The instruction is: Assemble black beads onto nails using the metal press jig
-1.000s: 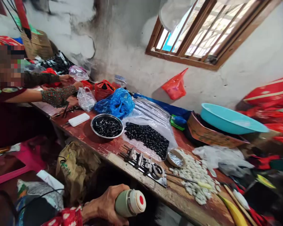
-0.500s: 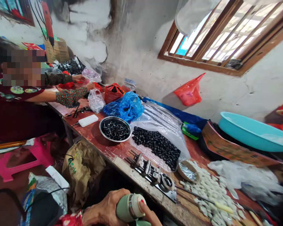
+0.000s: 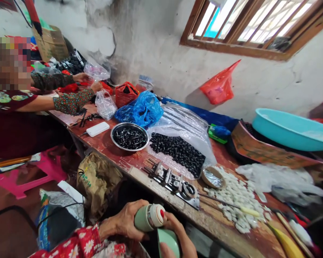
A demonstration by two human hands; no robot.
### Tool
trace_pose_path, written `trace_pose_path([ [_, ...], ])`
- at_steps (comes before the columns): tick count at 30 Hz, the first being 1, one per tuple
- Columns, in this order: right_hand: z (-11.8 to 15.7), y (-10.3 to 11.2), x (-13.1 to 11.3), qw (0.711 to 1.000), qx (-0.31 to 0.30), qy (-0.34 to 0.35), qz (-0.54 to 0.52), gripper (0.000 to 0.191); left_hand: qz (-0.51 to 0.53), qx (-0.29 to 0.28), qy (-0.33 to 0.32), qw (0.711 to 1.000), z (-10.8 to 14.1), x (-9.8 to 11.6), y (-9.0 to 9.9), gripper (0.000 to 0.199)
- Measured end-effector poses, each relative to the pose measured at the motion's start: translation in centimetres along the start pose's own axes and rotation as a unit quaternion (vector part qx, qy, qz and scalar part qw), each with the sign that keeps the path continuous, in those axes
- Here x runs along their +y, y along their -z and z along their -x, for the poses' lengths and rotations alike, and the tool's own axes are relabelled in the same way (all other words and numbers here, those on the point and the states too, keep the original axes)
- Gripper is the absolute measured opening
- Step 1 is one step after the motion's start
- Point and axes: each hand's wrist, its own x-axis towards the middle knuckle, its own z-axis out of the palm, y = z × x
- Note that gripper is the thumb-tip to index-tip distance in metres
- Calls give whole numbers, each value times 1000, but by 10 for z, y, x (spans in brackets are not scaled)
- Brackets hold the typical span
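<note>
At the bottom middle, my left hand (image 3: 127, 220) is wrapped round a pale green thermos flask (image 3: 142, 219). The flask is tilted, its steel neck and white stopper (image 3: 157, 214) with a red button pointing right. My right hand (image 3: 183, 234) grips a green cup-shaped lid (image 3: 169, 243), held apart from the flask's mouth. Its fingertips lie close beside the stopper; whether they touch it I cannot tell. Past the flask, a metal jig (image 3: 172, 181) lies along the workbench (image 3: 110, 157) edge.
On the bench are a steel bowl of black parts (image 3: 129, 137), black pieces (image 3: 177, 152) on plastic, pale pieces (image 3: 237, 200) and a blue bag (image 3: 142, 111). A turquoise basin (image 3: 293, 130) stands right. A co-worker's sleeve (image 3: 72, 102) reaches in from the left. A pink stool (image 3: 29, 173) stands below.
My right finger has come off the red button to the stopper's side. The green lid shows more fully in my right hand. The camera has tilted down, so the bench sits higher in view.
</note>
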Motion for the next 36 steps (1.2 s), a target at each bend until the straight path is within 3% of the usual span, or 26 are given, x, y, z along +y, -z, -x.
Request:
trace_pose_path([
  [5, -18, 12, -27, 999, -41, 16, 24, 59, 4, -19, 24, 1000, 5, 11, 9, 76],
  [10, -31, 13, -38, 994, -93, 3, 59, 58, 2, -33, 47, 998, 5, 15, 15, 74],
  [27, -23, 22, -19, 987, -84, 61, 122, 43, -9, -21, 39, 999, 9, 11, 4, 73],
  [33, -13, 25, -16, 992, -78, 32, 93, 48, -22, -11, 20, 999, 5, 8, 0, 76],
  [36, -5, 34, -9, 997, -60, -20, 53, 52, 1, -3, 19, 1000, 2, 9, 5, 79],
])
